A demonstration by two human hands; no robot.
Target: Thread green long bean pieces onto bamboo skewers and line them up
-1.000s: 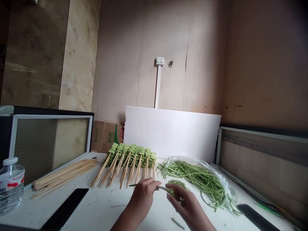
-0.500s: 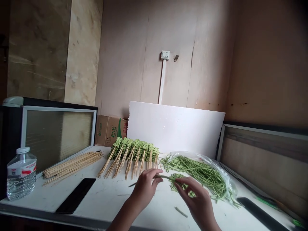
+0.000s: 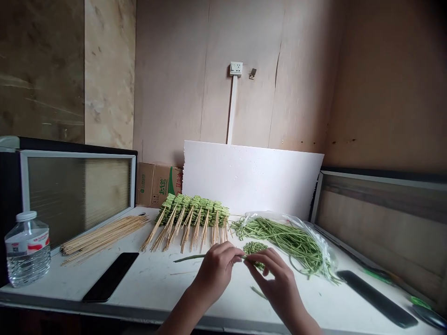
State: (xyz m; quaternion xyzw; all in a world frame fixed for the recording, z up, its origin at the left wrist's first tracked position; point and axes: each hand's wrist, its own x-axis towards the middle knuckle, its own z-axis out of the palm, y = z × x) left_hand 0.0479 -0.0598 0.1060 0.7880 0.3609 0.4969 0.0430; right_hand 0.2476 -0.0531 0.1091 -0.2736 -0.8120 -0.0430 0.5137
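My left hand (image 3: 217, 270) is closed around a long green bean (image 3: 188, 258), whose thin end sticks out to the left over the table. My right hand (image 3: 274, 274) pinches at the bean's other end, fingertips almost touching those of the left. Just behind the right hand lies a heap of cut bean pieces (image 3: 254, 247), partly hidden by its fingers. One loose bean piece (image 3: 257, 292) rests on the table beside the right wrist. Farther back, a bundle of uncut long beans (image 3: 286, 239) spills from a clear plastic bag (image 3: 326, 256).
Stacked bean skewers (image 3: 192, 214) lie at the back middle, sticks toward me. Bare bamboo sticks (image 3: 104, 236), a black phone (image 3: 111, 278) and a water bottle (image 3: 28, 251) are at left. A dark long object (image 3: 377, 298) lies at right. A white board (image 3: 251, 179) stands behind.
My hands have come closer together, and more of the bean now sticks out left of my left hand. The view has shifted slightly.
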